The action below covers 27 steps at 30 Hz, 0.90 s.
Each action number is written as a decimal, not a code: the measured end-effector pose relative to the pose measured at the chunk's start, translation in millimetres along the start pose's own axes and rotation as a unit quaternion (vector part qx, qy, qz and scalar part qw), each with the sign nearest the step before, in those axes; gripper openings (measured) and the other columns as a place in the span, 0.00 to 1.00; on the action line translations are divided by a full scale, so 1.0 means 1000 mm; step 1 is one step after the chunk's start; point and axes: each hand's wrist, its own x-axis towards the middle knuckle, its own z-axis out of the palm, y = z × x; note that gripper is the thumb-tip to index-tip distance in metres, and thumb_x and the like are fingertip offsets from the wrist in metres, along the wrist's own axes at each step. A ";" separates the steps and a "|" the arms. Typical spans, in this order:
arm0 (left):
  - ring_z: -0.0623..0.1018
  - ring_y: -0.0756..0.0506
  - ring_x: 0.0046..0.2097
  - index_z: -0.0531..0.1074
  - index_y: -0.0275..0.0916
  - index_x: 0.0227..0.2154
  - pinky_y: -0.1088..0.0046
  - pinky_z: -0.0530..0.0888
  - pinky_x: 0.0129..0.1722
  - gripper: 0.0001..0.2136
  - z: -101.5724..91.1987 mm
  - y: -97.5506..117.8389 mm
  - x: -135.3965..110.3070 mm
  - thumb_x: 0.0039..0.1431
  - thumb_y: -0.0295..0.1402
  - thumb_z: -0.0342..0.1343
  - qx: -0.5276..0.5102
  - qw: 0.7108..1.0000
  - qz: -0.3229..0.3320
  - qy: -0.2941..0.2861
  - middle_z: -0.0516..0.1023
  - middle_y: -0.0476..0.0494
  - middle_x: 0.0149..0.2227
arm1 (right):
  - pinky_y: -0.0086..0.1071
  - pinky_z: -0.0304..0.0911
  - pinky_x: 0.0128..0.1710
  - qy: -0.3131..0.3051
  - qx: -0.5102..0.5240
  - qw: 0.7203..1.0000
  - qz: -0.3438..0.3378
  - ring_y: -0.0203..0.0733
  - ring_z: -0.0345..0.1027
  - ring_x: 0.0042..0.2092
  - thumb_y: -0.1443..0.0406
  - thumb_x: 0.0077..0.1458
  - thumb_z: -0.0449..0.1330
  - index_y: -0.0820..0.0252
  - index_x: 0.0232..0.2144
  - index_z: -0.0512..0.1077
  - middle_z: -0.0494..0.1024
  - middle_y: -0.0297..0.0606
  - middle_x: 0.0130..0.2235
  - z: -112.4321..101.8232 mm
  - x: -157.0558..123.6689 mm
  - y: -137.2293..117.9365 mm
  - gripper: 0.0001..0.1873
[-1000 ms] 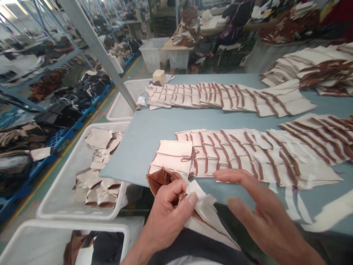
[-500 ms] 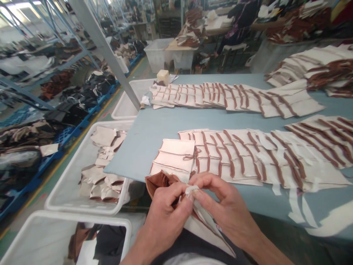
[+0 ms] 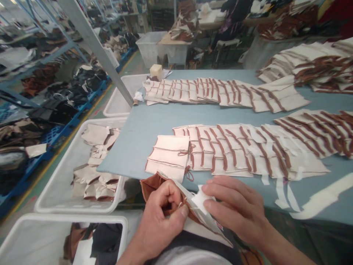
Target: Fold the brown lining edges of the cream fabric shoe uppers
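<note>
Close to my body is a sewn piece [image 3: 151, 186], brown inside and cream outside, folded partly open. My left hand [image 3: 162, 217] is closed in a pinch on its upper edge, the thumb pressed against the index finger near a thin cord. To the right, my right hand [image 3: 237, 209] holds a small white paper-like slip [image 3: 200, 200] between thumb and fingers, right by the cream edge of the piece. The palm side of my right hand is hidden. Just beyond, a flat cream panel [image 3: 167, 152] with brown seams and a brown cord loop lies on the table.
Overlapping rows of cream panels with brown edges [image 3: 220, 151] cover the blue-grey table [image 3: 154, 117]. White strips [image 3: 317, 198] hang at its front right. White bins [image 3: 79, 211] with cut pieces stand at left, beside a metal post [image 3: 96, 51]. A seated person [image 3: 230, 22] is behind.
Both hands were together at the white slip. My right hand has drawn right and down with the slip, while my left keeps hold of the sewn piece. The view has shifted slightly.
</note>
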 end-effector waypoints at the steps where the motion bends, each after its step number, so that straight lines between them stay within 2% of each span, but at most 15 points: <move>1: 0.58 0.52 0.27 0.59 0.41 0.25 0.77 0.57 0.25 0.14 -0.001 -0.001 0.001 0.57 0.38 0.59 0.007 1.000 -0.016 -0.019 0.60 0.54 0.25 | 0.36 0.77 0.43 0.008 0.020 1.000 0.014 0.42 0.80 0.40 0.68 0.66 0.61 0.49 0.38 0.74 0.85 0.36 0.39 0.005 0.001 -0.001 0.06; 2: 0.58 0.52 0.27 0.61 0.40 0.25 0.77 0.57 0.26 0.14 -0.001 -0.003 0.001 0.57 0.39 0.59 0.016 0.999 -0.032 -0.034 0.61 0.54 0.24 | 0.35 0.77 0.41 0.015 0.046 0.998 0.046 0.42 0.80 0.39 0.69 0.66 0.60 0.51 0.38 0.73 0.85 0.37 0.38 0.011 0.001 -0.002 0.06; 4: 0.59 0.51 0.27 0.64 0.38 0.26 0.76 0.58 0.27 0.14 -0.004 -0.008 0.000 0.60 0.41 0.58 0.043 0.996 -0.056 -0.047 0.62 0.53 0.24 | 0.32 0.76 0.36 0.027 0.121 0.976 0.177 0.40 0.79 0.34 0.68 0.67 0.57 0.54 0.37 0.72 0.84 0.36 0.34 0.023 -0.001 -0.006 0.06; 5: 0.60 0.51 0.28 0.67 0.37 0.26 0.76 0.58 0.28 0.15 -0.006 -0.010 -0.001 0.62 0.42 0.57 0.060 0.995 -0.062 -0.047 0.63 0.52 0.25 | 0.30 0.74 0.32 0.026 0.174 0.949 0.264 0.39 0.78 0.31 0.66 0.68 0.57 0.55 0.36 0.71 0.82 0.36 0.31 0.028 -0.003 -0.008 0.06; 6: 0.61 0.51 0.28 0.69 0.36 0.26 0.75 0.59 0.29 0.16 -0.009 -0.012 -0.002 0.63 0.44 0.56 0.073 0.994 -0.063 -0.046 0.64 0.51 0.25 | 0.28 0.71 0.29 0.012 0.232 0.908 0.350 0.38 0.75 0.28 0.62 0.68 0.57 0.56 0.34 0.70 0.80 0.35 0.28 0.032 -0.005 -0.010 0.08; 8: 0.64 0.50 0.29 0.72 0.35 0.28 0.75 0.61 0.30 0.19 -0.015 -0.014 -0.004 0.65 0.47 0.56 0.080 0.994 -0.062 -0.042 0.68 0.50 0.25 | 0.26 0.64 0.23 -0.036 0.339 0.810 0.477 0.34 0.66 0.22 0.53 0.67 0.59 0.57 0.32 0.68 0.74 0.31 0.23 0.033 -0.006 -0.013 0.16; 10: 0.66 0.49 0.30 0.75 0.34 0.29 0.74 0.64 0.32 0.20 -0.021 -0.011 -0.003 0.65 0.49 0.56 0.061 0.996 -0.050 -0.036 0.71 0.47 0.27 | 0.24 0.55 0.20 -0.092 0.413 0.737 0.527 0.31 0.56 0.19 0.47 0.65 0.60 0.58 0.32 0.66 0.67 0.26 0.20 0.027 -0.003 -0.017 0.22; 11: 0.68 0.48 0.31 0.76 0.34 0.29 0.74 0.65 0.34 0.21 -0.023 -0.008 -0.002 0.65 0.49 0.56 0.050 0.997 -0.041 -0.035 0.74 0.46 0.28 | 0.23 0.51 0.19 -0.115 0.427 0.719 0.535 0.30 0.52 0.19 0.46 0.64 0.59 0.58 0.31 0.66 0.64 0.24 0.19 0.022 0.000 -0.018 0.23; 12: 0.70 0.47 0.32 0.77 0.34 0.30 0.73 0.66 0.36 0.21 -0.025 -0.004 0.000 0.65 0.49 0.56 0.041 0.998 -0.031 -0.035 0.76 0.44 0.30 | 0.23 0.48 0.19 -0.133 0.429 0.714 0.537 0.30 0.50 0.19 0.46 0.64 0.59 0.57 0.31 0.66 0.62 0.23 0.19 0.017 0.005 -0.020 0.22; 13: 0.71 0.47 0.33 0.78 0.34 0.29 0.73 0.67 0.36 0.21 -0.027 0.000 0.002 0.66 0.49 0.55 0.034 0.999 -0.020 -0.035 0.76 0.44 0.30 | 0.23 0.47 0.18 -0.147 0.419 0.720 0.534 0.30 0.49 0.20 0.48 0.65 0.59 0.57 0.31 0.66 0.61 0.23 0.19 0.012 0.010 -0.022 0.21; 15: 0.68 0.49 0.30 0.80 0.35 0.29 0.75 0.65 0.33 0.22 -0.028 0.008 0.007 0.66 0.49 0.55 0.028 0.999 -0.001 -0.033 0.74 0.46 0.27 | 0.24 0.47 0.18 -0.154 0.367 0.754 0.523 0.31 0.52 0.21 0.53 0.64 0.59 0.57 0.30 0.67 0.62 0.24 0.20 0.004 0.020 -0.025 0.16; 18: 0.59 0.52 0.24 0.83 0.35 0.29 0.76 0.57 0.26 0.23 -0.028 0.014 0.015 0.65 0.50 0.56 -0.004 1.000 0.005 -0.027 0.61 0.53 0.20 | 0.25 0.51 0.19 -0.123 0.280 0.817 0.489 0.33 0.55 0.23 0.60 0.62 0.59 0.57 0.28 0.68 0.64 0.26 0.23 0.000 0.033 -0.027 0.11; 20: 0.57 0.52 0.23 0.83 0.35 0.29 0.76 0.55 0.25 0.22 -0.027 0.016 0.020 0.64 0.50 0.57 -0.038 0.999 -0.002 -0.034 0.59 0.54 0.19 | 0.25 0.57 0.24 -0.101 0.256 0.849 0.450 0.34 0.61 0.26 0.63 0.61 0.58 0.57 0.27 0.68 0.68 0.28 0.26 -0.002 0.040 -0.027 0.10; 22: 0.57 0.53 0.23 0.83 0.34 0.28 0.76 0.54 0.24 0.22 -0.025 0.017 0.024 0.62 0.50 0.59 -0.066 0.997 -0.010 -0.040 0.60 0.53 0.19 | 0.25 0.62 0.28 -0.089 0.254 0.867 0.419 0.35 0.66 0.30 0.64 0.62 0.57 0.56 0.27 0.68 0.71 0.30 0.29 -0.003 0.046 -0.029 0.10; 27: 0.58 0.53 0.22 0.78 0.34 0.24 0.77 0.54 0.23 0.20 -0.019 0.022 0.030 0.57 0.49 0.62 -0.107 0.994 -0.016 -0.032 0.61 0.54 0.17 | 0.26 0.61 0.25 -0.096 0.204 0.886 0.404 0.36 0.65 0.27 0.66 0.61 0.56 0.56 0.26 0.68 0.71 0.30 0.27 0.000 0.057 -0.036 0.10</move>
